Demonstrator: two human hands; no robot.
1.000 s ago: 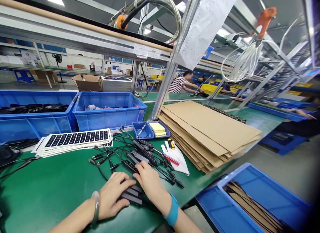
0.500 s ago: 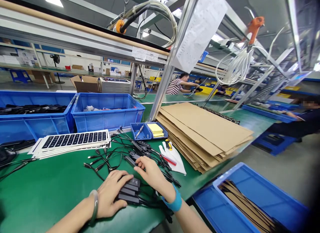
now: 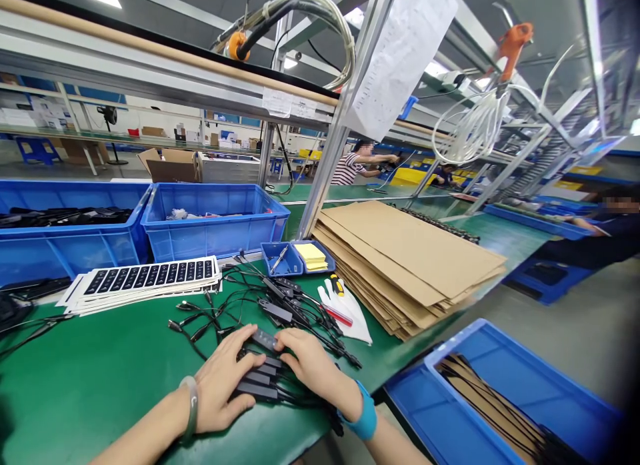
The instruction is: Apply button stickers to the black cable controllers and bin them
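Note:
My left hand, a bangle at its wrist, rests with fingers spread against the left ends of a row of small black control boxes with cables. Its fingertips also touch the end of one more black box with small buttons. My right hand, wearing a blue wristband, pinches that box's other end between thumb and fingers. Beyond the hands lies a tangle of similar boxes and black cables, plugs pointing left. The cables of the row are partly hidden under my right hand.
A white glove and a screwdriver lie beside stacked cardboard sheets. Label sheets lie at left before blue bins. A blue crate with cables stands lower right. A metal post rises behind. Other people sit farther off.
My right hand has brought a black control box from the tangle toward me, to the far side of the row. My left fingers have stretched out to touch it.

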